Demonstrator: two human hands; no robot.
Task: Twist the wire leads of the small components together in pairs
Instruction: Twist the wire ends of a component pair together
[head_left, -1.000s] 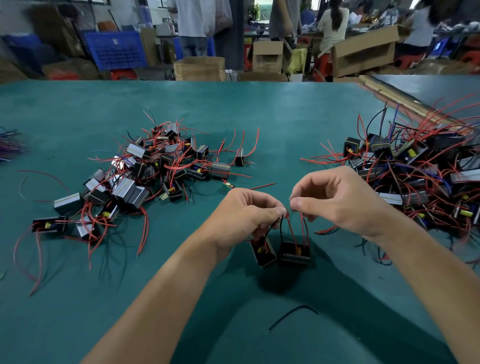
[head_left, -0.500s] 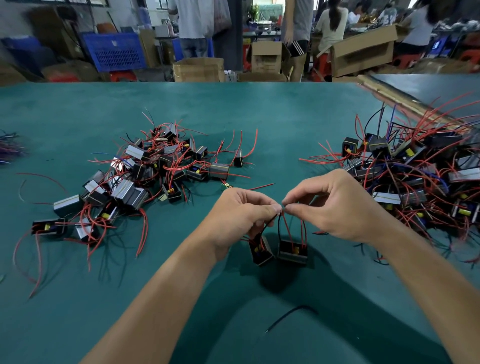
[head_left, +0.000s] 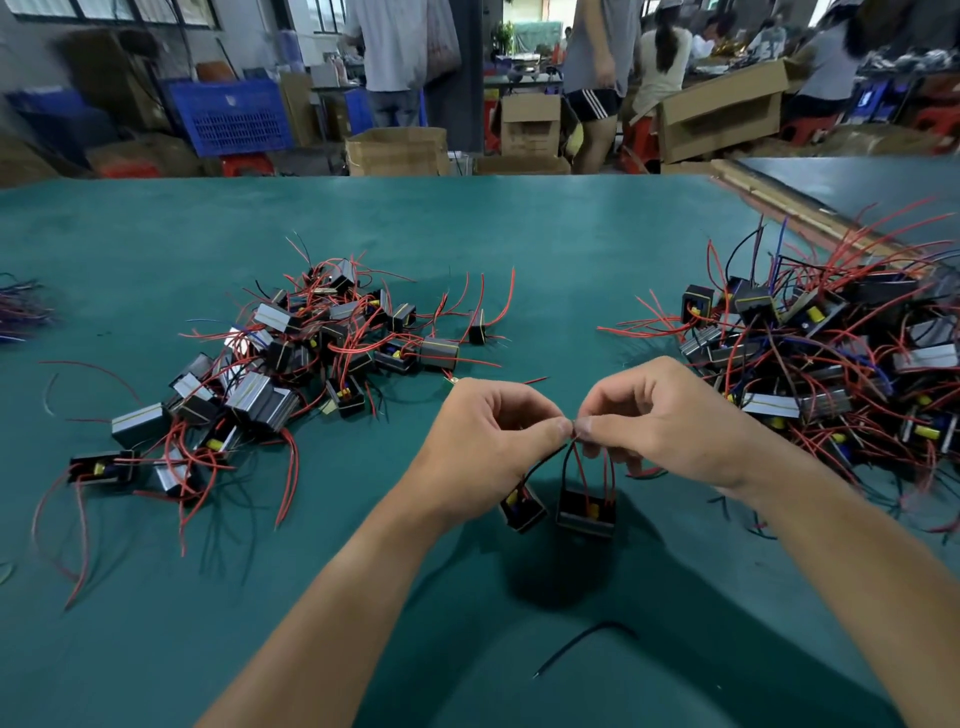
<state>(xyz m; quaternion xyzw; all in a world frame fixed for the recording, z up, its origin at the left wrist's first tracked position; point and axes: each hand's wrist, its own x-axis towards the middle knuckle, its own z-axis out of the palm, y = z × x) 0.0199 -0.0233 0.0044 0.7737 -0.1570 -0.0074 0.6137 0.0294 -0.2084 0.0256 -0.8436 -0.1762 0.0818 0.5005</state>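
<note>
1. Above the green counter (head_left: 467, 234), the left grip (head_left: 483, 441) and right grip (head_left: 670, 421) now meet thumb to thumb (a second ago they stood slightly apart), each pinching the wire leads (head_left: 581, 475).
2. Two small components (head_left: 586, 512) hang from those leads beneath the thumbs; their markings are too small to read.

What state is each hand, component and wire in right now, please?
Left hand: pinching the leads.
Right hand: pinching the leads.
Left component: hanging, tilted.
Right component: hanging, upright.
Left pile: tangled heap.
Right pile: tangled heap.
Black wire: lying loose, untouched.
</note>
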